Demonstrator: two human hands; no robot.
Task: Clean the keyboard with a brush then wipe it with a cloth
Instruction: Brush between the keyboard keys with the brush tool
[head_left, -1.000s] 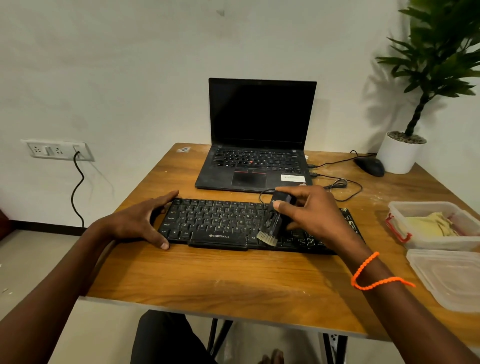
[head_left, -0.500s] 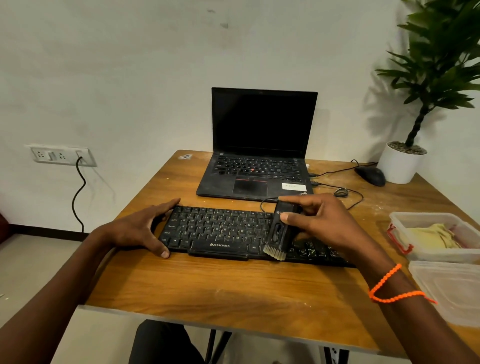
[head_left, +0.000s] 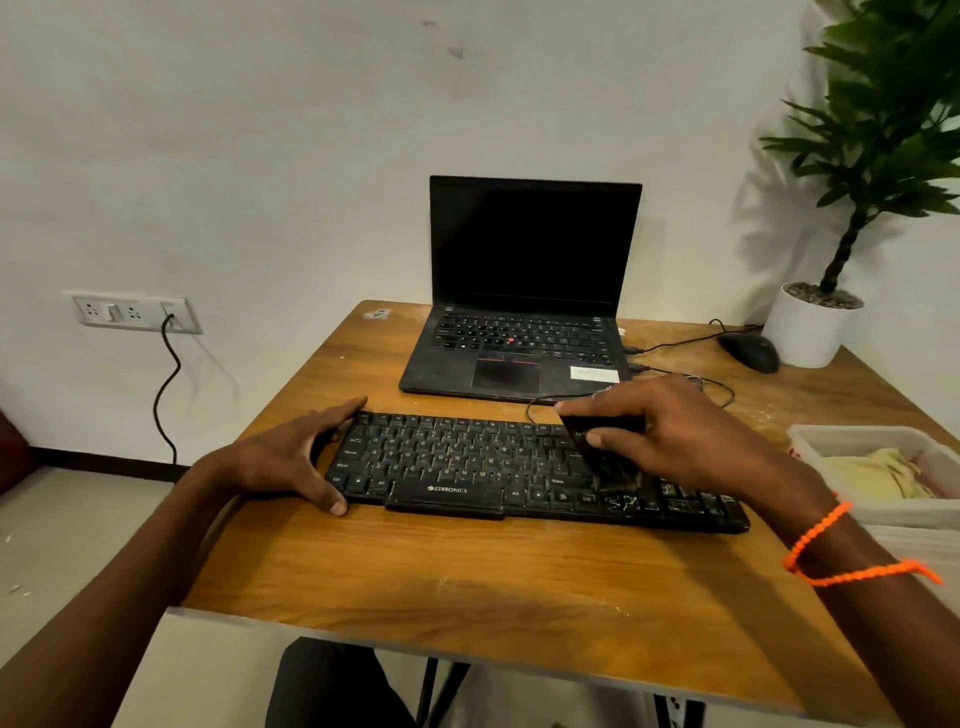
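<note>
A black Zebronics keyboard (head_left: 457, 467) lies across the wooden table (head_left: 467, 571). My left hand (head_left: 291, 457) grips the keyboard's left end, thumb at the front edge and fingers at the back. My right hand (head_left: 691, 436) holds a small black brush (head_left: 605, 457) by its handle, with the blurred bristles down on the keys right of centre. A yellow cloth (head_left: 878, 473) lies in a clear plastic box (head_left: 883, 434) at the right edge.
An open black laptop (head_left: 524, 312) stands behind the keyboard, with cables running to a black mouse (head_left: 750, 351). A potted plant (head_left: 815, 327) stands at the back right. A clear lid (head_left: 930, 551) lies in front of the box. A wall socket (head_left: 130, 310) is at left.
My right hand has swept the brush to the right along the keys, from the middle toward the right side. My left hand has stayed on the keyboard's left end.
</note>
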